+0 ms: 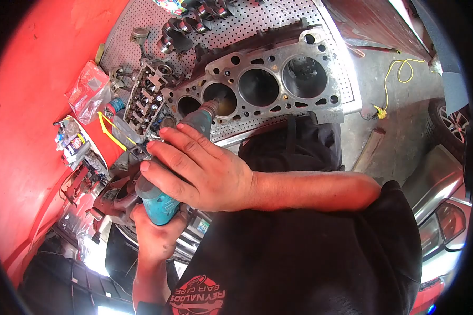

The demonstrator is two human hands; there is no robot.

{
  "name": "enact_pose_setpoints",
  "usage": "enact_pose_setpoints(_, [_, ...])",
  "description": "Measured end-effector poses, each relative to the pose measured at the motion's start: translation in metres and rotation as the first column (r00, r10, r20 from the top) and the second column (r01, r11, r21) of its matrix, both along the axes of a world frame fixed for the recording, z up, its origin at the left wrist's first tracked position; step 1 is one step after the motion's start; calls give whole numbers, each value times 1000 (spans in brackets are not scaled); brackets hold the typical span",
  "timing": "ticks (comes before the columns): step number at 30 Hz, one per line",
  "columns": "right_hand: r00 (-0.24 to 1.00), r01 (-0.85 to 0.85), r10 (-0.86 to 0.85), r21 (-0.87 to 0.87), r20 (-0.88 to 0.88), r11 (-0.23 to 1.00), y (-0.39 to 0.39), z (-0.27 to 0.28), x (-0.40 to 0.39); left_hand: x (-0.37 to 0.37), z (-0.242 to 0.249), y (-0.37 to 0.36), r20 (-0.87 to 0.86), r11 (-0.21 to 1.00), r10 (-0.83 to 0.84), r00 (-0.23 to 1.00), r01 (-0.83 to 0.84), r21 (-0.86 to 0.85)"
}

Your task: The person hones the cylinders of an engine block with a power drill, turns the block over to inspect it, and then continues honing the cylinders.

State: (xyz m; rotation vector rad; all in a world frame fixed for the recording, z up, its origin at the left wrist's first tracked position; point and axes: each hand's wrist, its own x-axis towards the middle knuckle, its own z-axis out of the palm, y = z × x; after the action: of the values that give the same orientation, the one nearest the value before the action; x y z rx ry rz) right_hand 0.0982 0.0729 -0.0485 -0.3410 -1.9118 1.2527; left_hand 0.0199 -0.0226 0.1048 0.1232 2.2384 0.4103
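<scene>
Perforated metal makes up the tabletop [147, 18], and on it I see a block [235, 77] with four bores lying just beside a cylinder head [144, 100]. Over the block's near side comes a drill [160, 206], its nose at the second bore from the left; the left hand [157, 237] has a closed grip around its handle, while the right hand [205, 170] lies across its top, fingers nearly straight, thumb hidden.

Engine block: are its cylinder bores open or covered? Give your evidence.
Open: the engine block shows four large round bores with no lid over them; the power tool blocks part of the row.
</scene>
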Motion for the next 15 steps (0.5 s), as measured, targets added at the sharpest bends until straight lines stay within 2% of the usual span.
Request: enact_pose_setpoints(15, [1000, 0, 0, -29, -4, 1000, -1, -1, 1, 0, -1, 0, 21, 1000, 8, 1000, -8, 24])
